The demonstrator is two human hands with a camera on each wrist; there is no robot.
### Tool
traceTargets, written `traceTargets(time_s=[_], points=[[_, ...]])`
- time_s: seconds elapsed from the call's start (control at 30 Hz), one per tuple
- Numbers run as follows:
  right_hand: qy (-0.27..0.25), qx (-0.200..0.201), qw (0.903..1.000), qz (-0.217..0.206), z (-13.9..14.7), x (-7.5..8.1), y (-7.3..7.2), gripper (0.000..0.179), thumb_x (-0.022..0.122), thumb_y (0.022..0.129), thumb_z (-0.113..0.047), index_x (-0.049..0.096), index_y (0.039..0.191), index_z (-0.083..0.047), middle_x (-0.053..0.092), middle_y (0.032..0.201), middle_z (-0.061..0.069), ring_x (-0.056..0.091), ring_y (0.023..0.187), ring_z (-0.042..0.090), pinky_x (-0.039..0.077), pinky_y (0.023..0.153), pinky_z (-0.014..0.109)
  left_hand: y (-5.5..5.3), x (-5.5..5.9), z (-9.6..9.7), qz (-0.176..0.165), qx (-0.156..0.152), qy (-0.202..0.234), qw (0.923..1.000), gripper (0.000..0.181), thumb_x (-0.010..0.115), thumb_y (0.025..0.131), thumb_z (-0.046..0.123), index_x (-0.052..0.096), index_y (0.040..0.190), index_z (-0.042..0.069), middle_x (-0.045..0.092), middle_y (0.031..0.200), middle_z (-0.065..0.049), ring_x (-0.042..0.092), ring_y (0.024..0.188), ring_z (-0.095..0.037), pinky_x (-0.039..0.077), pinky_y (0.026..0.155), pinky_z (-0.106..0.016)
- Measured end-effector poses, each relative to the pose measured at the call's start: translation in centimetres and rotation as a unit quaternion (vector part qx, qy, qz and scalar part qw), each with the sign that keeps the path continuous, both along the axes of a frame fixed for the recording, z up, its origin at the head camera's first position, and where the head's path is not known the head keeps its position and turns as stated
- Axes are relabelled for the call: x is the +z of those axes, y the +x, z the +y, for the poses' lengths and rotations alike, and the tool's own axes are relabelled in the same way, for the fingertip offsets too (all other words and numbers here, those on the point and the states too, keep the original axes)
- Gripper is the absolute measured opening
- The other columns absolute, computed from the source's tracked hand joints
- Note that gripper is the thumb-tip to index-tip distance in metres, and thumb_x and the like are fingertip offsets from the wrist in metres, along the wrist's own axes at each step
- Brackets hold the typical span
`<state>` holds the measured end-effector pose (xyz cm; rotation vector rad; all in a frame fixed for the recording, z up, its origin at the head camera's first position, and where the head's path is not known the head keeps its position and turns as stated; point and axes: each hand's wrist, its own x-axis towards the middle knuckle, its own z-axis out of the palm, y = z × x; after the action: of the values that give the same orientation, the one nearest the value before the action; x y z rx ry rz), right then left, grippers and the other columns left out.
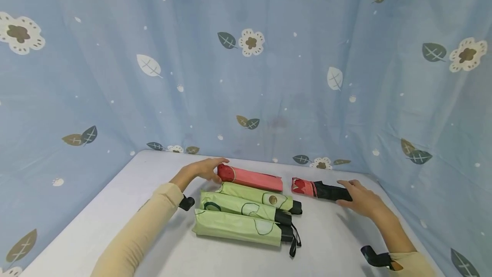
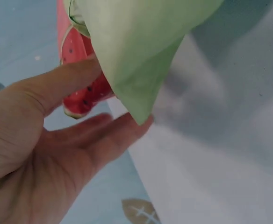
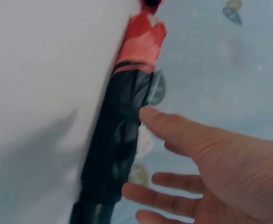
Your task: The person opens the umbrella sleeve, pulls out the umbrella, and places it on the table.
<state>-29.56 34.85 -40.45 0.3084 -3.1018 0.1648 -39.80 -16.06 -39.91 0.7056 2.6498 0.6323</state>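
My left hand (image 1: 205, 169) is at the left end of a red, watermelon-patterned folded umbrella (image 1: 257, 178). In the left wrist view, its thumb overlaps the umbrella's red end (image 2: 87, 95) and the other fingers extend loosely below; firm contact is unclear. A green umbrella tip (image 2: 141, 88) partly covers that view. On the right, my right hand (image 1: 363, 198) is beside the black end of a red-and-black folded umbrella (image 1: 330, 191). Its fingers are spread, with the thumb close to the black section (image 3: 115, 126); nothing is gripped.
Three green avocado-patterned folded umbrellas lie stacked front to back in the middle: a rear one (image 1: 246, 190), a middle one (image 1: 230, 206) and a front one (image 1: 238, 228). Their black handles point right. A blue patterned curtain (image 1: 269, 97) borders the white table (image 1: 326, 243).
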Motion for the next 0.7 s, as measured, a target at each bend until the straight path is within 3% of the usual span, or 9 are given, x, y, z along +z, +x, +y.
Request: traceTargets(time_s=[0.1, 0.2, 0.3, 0.43, 0.7], points=[[-0.014, 0.032, 0.9984, 0.044, -1.5, 0.4, 0.1, 0.067, 0.074, 0.085, -0.039, 0.05, 0.14, -0.006, 0.053, 0.129, 0.031, 0.062, 0.104, 0.045, 0.052, 0.077, 0.06, 0.2, 0.4, 0.2, 0.045, -0.017, -0.025, 0.9985, 0.077, 0.072, 0.089, 0.016, 0.03, 0.153, 0.006, 0.036, 0.152, -0.024, 0.044, 0.134, -0.04, 0.043, 0.104, -0.054], [-0.035, 0.07, 0.9904, 0.114, -2.8, 0.6, 0.1, 0.055, 0.074, 0.086, -0.034, 0.059, 0.132, -0.009, 0.06, 0.122, 0.024, 0.066, 0.085, 0.029, 0.055, 0.07, 0.048, 0.5, 0.9, 0.4, 0.067, -0.022, -0.02, 0.9973, 0.07, 0.066, 0.094, 0.02, 0.03, 0.152, 0.003, 0.025, 0.155, -0.028, 0.032, 0.142, -0.042, 0.036, 0.11, -0.057], [-0.061, 0.098, 0.9787, 0.17, -3.6, 0.4, 0.2, 0.042, 0.075, 0.086, -0.029, 0.066, 0.124, -0.01, 0.066, 0.115, 0.017, 0.056, 0.066, 0.009, 0.05, 0.058, 0.032, 0.9, 1.3, 0.8, 0.091, -0.033, 0.004, 0.9953, 0.062, 0.062, 0.097, 0.023, 0.035, 0.149, 0.002, 0.021, 0.156, -0.03, 0.027, 0.143, -0.044, 0.033, 0.111, -0.059], [-0.089, 0.128, 0.9718, 0.177, -4.6, 0.0, 0.0, 0.033, 0.074, 0.087, -0.025, 0.069, 0.118, -0.011, 0.069, 0.106, 0.01, 0.045, 0.06, -0.003, 0.041, 0.053, 0.021, 1.7, 1.7, 1.5, 0.133, -0.051, 0.041, 0.989, 0.049, 0.061, 0.098, 0.022, 0.047, 0.141, 0.004, 0.03, 0.152, -0.028, 0.03, 0.142, -0.044, 0.034, 0.11, -0.059], [-0.118, 0.155, 0.9697, 0.148, -6.0, -0.7, -0.3, 0.027, 0.073, 0.088, -0.025, 0.072, 0.113, -0.013, 0.065, 0.089, -0.003, 0.042, 0.06, -0.003, 0.041, 0.053, 0.019, 3.1, 1.9, 2.7, 0.222, -0.068, 0.087, 0.9689, 0.045, 0.064, 0.095, 0.017, 0.054, 0.137, 0.006, 0.052, 0.14, -0.017, 0.046, 0.133, -0.037, 0.04, 0.107, -0.056]])
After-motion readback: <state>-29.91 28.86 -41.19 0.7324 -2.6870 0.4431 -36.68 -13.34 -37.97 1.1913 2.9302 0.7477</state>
